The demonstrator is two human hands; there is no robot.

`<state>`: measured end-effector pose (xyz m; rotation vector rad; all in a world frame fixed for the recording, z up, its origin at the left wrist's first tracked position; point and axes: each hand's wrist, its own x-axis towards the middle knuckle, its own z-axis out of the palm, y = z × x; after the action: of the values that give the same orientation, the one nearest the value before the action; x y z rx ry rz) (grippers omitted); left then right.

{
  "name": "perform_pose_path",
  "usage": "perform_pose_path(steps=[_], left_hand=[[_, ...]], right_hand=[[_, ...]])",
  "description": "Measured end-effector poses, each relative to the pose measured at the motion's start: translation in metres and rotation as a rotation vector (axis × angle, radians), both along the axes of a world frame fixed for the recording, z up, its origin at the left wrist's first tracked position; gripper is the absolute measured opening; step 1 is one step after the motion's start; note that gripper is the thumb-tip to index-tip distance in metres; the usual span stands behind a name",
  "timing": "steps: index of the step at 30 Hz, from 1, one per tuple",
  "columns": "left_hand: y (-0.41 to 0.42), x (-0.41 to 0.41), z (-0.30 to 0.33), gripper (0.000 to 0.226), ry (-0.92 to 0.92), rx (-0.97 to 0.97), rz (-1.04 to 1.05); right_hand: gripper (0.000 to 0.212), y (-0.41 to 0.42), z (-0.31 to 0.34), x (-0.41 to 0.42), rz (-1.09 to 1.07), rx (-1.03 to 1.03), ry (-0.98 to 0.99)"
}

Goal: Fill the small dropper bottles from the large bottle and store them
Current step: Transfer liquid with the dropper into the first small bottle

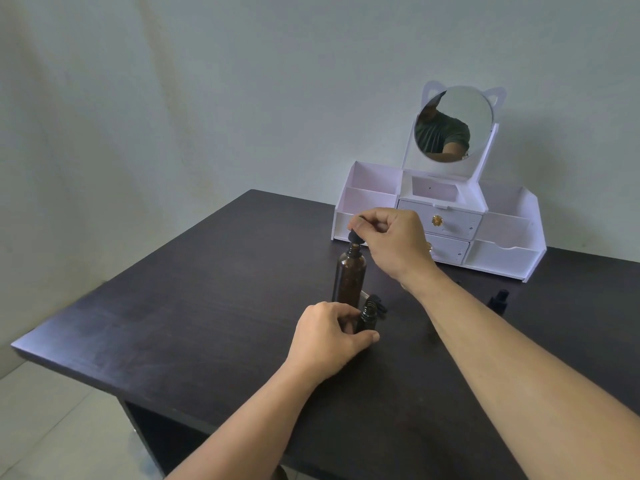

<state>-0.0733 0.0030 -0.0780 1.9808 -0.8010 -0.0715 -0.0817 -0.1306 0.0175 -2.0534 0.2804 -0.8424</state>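
Nearest the camera, in front of the large bottle point(349, 278), the left hand point(327, 337) rests on the dark surface point(194, 306) with its fingers and thumb curled round a small dropper bottle point(367, 318), which stands upright with its threaded neck uncapped. Just behind that small bottle and beside the large bottle's base lies a dark cap or dropper piece point(377, 303); its exact shape is hard to make out. At the middle of the surface the large bottle, amber brown, stands upright. Directly above its open neck the right hand point(388, 240) pinches a black dropper top point(356, 235) between curled fingertips, the dropper's lower end at the bottle's mouth. Well to the right of the large bottle another small black piece point(498, 297) sits on the surface. Behind the large bottle, against the wall, stands a white organizer point(502, 237) with open compartments, two drawers with gold knobs, and a round mirror point(457, 126) with cat ears.
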Motion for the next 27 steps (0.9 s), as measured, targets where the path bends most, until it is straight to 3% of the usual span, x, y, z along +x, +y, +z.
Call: perform_pose_path(steps=[11,27], left_hand=[[-0.002,0.002,-0.006,0.049,0.073,-0.177,-0.017],[-0.003,0.004,-0.009,0.050,0.117,-0.115,0.022]], right_hand=[[0.013,-0.006,0.070,-0.027,0.023,0.034,-0.258],[0.012,-0.001,0.022,-0.059,0.072,0.016,-0.036]])
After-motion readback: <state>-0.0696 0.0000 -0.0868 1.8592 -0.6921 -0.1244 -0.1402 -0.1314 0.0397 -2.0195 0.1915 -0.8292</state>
